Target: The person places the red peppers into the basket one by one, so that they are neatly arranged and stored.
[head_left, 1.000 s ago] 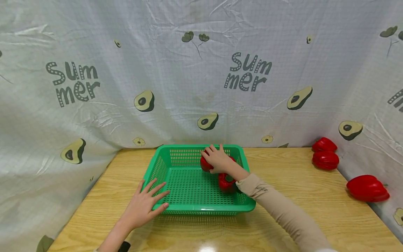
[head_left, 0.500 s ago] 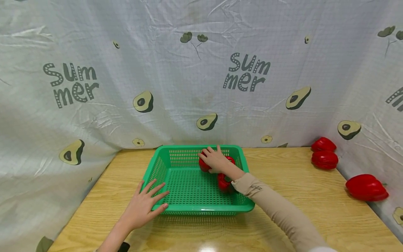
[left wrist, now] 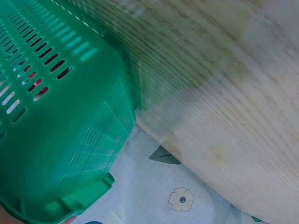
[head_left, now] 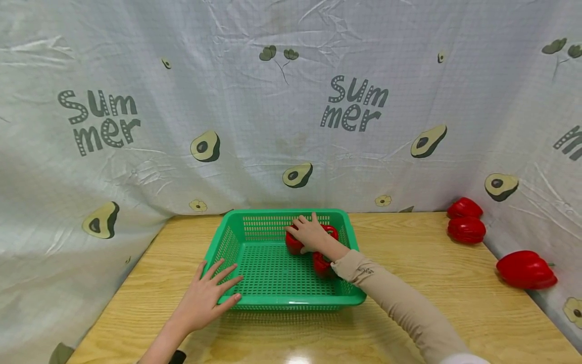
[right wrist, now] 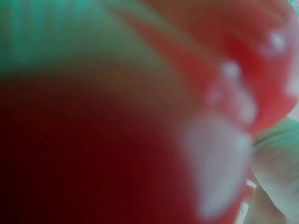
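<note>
The red pepper [head_left: 294, 246] had a smooth, glossy skin, its highlights blurred in the right wrist view. It sat inside the green basket [head_left: 291, 300], right of centre toward the back, gripped by the right hand [head_left: 311, 235]. The left hand [head_left: 205, 298], fingers spread, rested on the basket's near-left corner.

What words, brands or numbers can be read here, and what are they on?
"sum mer", printed twice on the pale avocado-patterned cloth backdrop.
Another grey print there, cut off at the right edge: not fully readable.
Dark marking on the beige fabric sleeve: too small to read.
</note>
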A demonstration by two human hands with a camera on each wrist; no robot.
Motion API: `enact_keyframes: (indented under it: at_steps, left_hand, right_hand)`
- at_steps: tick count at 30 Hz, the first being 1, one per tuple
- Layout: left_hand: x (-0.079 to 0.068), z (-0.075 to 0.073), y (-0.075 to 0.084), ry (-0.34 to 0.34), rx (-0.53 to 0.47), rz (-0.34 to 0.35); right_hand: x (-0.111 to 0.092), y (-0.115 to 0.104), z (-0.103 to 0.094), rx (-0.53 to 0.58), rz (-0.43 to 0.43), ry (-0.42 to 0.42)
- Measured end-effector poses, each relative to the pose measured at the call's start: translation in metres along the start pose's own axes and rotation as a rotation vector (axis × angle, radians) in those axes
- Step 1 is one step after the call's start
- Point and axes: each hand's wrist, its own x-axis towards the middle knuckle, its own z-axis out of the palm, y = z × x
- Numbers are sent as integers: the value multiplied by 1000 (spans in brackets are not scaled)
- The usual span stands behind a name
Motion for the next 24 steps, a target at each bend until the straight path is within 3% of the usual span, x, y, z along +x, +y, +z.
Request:
enact_keyframes:
  at_steps: [24]
  left_hand:
    - [-1, -1, 1, 8, -5, 4]
  right_hand:
    - [-4, -5, -14, -19, 34, -88]
